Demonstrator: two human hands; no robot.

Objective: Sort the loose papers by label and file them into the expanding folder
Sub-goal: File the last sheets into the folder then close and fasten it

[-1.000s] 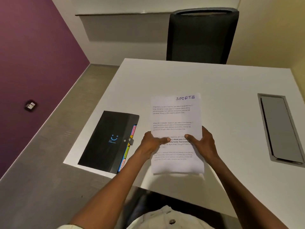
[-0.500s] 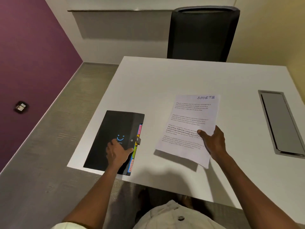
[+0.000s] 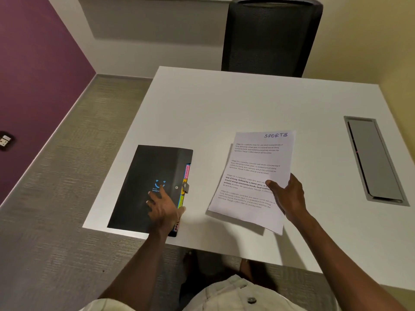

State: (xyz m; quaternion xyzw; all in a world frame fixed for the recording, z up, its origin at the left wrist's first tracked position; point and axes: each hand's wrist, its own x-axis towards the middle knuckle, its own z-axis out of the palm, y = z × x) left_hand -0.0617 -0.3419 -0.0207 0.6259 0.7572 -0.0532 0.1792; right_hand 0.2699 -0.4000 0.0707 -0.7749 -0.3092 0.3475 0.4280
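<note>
A stack of white printed papers [image 3: 253, 167], hand-labelled "SPORTS" at the top, is held just above the table's right half. My right hand [image 3: 287, 196] grips its right edge, thumb on top. A black expanding folder [image 3: 143, 176] lies closed at the table's front left corner, with coloured index tabs [image 3: 185, 180] and a clasp along its right edge. My left hand [image 3: 162, 208] rests on the folder's cover near the bottom right, fingers spread and fairly straight.
The white table [image 3: 224, 108] has a grey cable hatch [image 3: 374, 160] set into its right side. A black office chair [image 3: 269, 37] stands at the far edge. Floor and a purple wall lie to the left.
My left hand let go of the papers and moved left onto the folder. My right hand alone carried the papers to the right and tilted them.
</note>
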